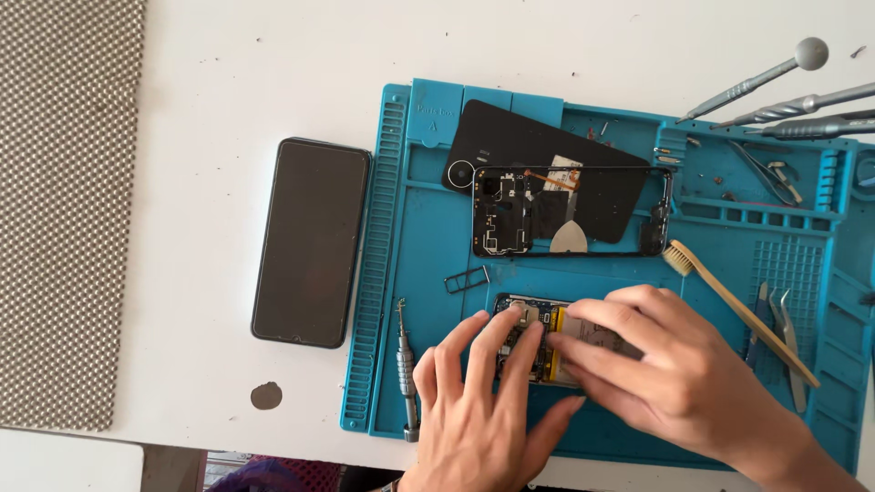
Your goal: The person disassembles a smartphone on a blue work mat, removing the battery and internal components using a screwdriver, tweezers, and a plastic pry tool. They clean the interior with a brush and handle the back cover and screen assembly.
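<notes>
Both hands, left and right, fingers spread flat, press on an opened phone lying on a blue mat; its exposed, fragile circuitry looks best gripped by the edges.

two hands, three screwdrivers at top right, one toothbrush, one intact phone

Both hands cover most of the opened phone — only its top left corner of circuit board and a strip of yellow show, so its lower half cannot be made out. The left hand is cut at the wrist by the bottom edge; the right hand runs out at the lower right corner. The screwdrivers are cropped by the right edge, as is the blue mat. The loose bits in the mat's upper trays — too small to tell.
</notes>
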